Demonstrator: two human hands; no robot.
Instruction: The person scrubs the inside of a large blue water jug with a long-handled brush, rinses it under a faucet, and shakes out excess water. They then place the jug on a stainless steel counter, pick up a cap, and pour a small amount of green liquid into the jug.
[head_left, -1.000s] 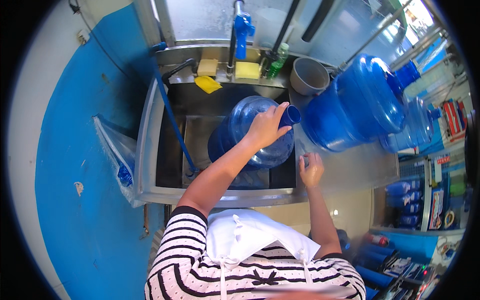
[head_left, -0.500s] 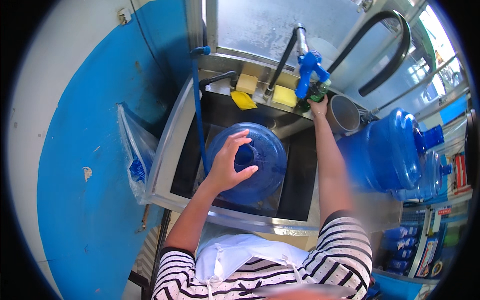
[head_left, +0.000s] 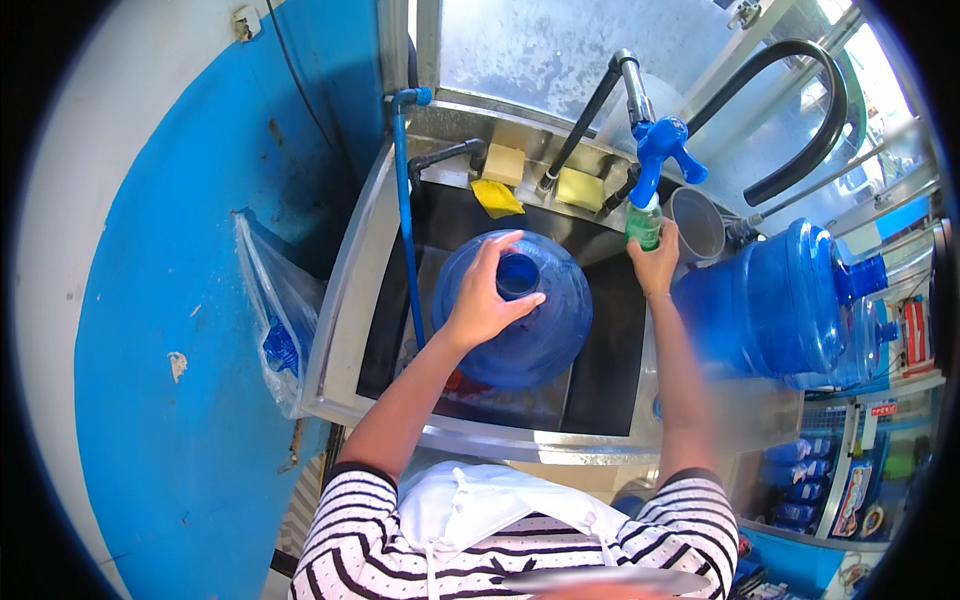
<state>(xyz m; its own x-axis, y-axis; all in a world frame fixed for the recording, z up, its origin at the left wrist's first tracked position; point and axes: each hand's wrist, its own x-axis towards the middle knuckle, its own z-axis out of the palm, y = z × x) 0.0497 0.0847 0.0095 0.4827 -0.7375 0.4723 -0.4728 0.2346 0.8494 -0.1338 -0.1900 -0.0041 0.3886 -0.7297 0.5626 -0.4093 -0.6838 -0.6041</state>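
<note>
A large round blue water jug (head_left: 545, 340) stands in the sink (head_left: 610, 350), its open neck facing up. My left hand (head_left: 483, 306) curves around that neck, fingers on the far side and thumb on the near side. At the back right, my right hand (head_left: 655, 264) grips a small green bottle (head_left: 645, 222). The bottle's clear upper part is just under the spout of the blue tap (head_left: 660, 150). Whether bottle and spout touch, I cannot tell.
Along the sink's back ledge sit a tan sponge (head_left: 503, 165), a yellow cloth (head_left: 497, 198) and a pale yellow sponge (head_left: 579, 188). A grey container (head_left: 697, 225) stands beside my right hand. Blue jugs (head_left: 765, 300) lie to the right. A blue pipe (head_left: 403, 200) runs down the left.
My right hand has drawn the green bottle out from behind the tap, and it now shows more upright beneath the spout. My left hand stays at the jug's neck.
</note>
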